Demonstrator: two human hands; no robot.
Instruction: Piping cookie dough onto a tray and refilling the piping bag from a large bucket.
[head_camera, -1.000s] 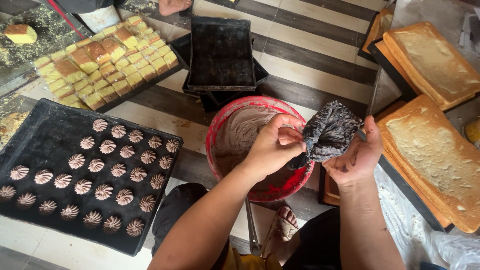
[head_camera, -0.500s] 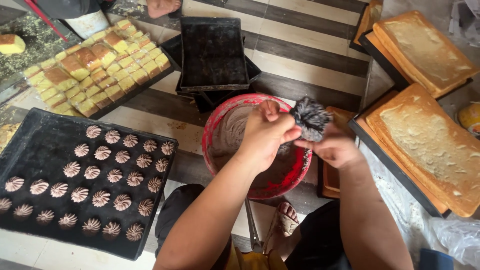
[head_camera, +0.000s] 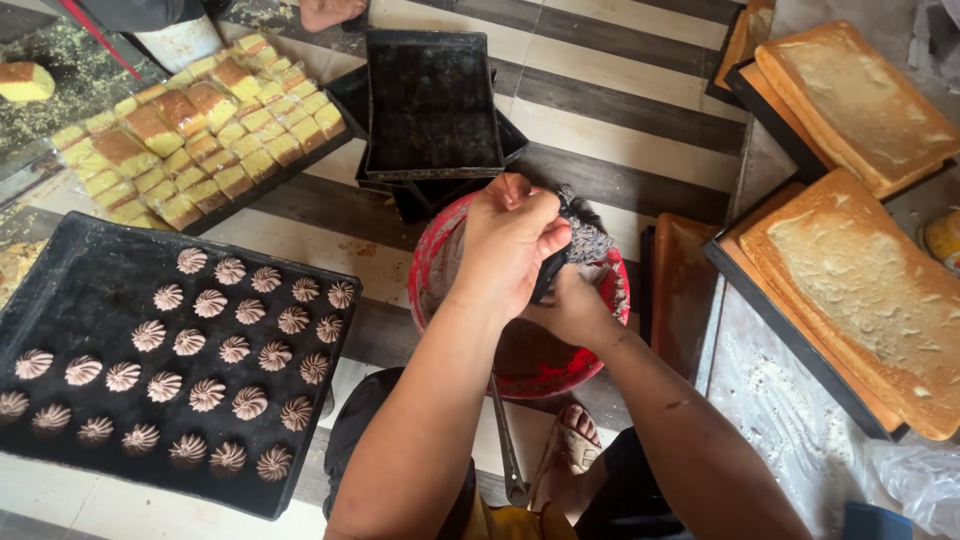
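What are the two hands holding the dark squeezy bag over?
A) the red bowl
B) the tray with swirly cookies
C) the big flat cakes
A: both hands grip the dark bag right above the red bowl; the cookie tray lies off to the side.

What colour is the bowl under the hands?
Red, smeared inside with brown batter. The bowl shows best in the head view, the only view.
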